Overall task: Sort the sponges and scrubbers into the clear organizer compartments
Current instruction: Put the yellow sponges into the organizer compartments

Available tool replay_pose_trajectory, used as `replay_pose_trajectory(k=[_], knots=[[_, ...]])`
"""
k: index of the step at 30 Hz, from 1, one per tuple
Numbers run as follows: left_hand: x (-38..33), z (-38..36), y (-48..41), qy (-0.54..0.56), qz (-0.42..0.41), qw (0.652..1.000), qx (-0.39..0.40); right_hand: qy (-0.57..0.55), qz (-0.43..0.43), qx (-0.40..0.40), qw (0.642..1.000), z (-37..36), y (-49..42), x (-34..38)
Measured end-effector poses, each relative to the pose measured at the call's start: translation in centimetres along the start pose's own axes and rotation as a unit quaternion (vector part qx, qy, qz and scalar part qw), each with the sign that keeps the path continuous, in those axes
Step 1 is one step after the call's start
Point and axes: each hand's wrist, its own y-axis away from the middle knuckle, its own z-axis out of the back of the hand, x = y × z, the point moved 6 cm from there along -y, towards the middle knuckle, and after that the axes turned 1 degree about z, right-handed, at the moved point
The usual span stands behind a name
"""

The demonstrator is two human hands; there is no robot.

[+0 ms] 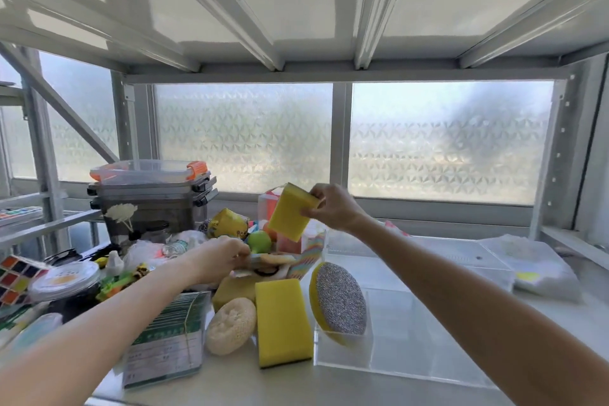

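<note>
yellow foam, a sponge [291,212], hangs pinched in the right hand [331,208] above the patterned box [309,257]. at seven o'clock from it the left hand [222,257] reaches into that box; whether it grips anything cannot be told. the clear organizer [428,339] at five o'clock holds a silver round scrubber [341,300] upright in its near-left compartment.

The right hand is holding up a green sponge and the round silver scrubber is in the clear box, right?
Not quite. In the head view the right hand holds up a yellow sponge, not green. The round silver scrubber does sit in the clear box.
</note>
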Motion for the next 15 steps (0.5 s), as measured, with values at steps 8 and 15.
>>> replay_pose_trajectory(k=[8, 15], knots=[[-1.6, 11.5, -1.2, 0.159, 0.038, 0.953, -0.254, 0.032, -0.004, -0.051, 0.998, 14.1, 4.7, -2.1], [-14.1, 10.7, -5.1, 0.230, -0.035, 0.957, -0.173, 0.094, -0.076, 0.004, 0.993, 21.7, 11.7, -10.3]])
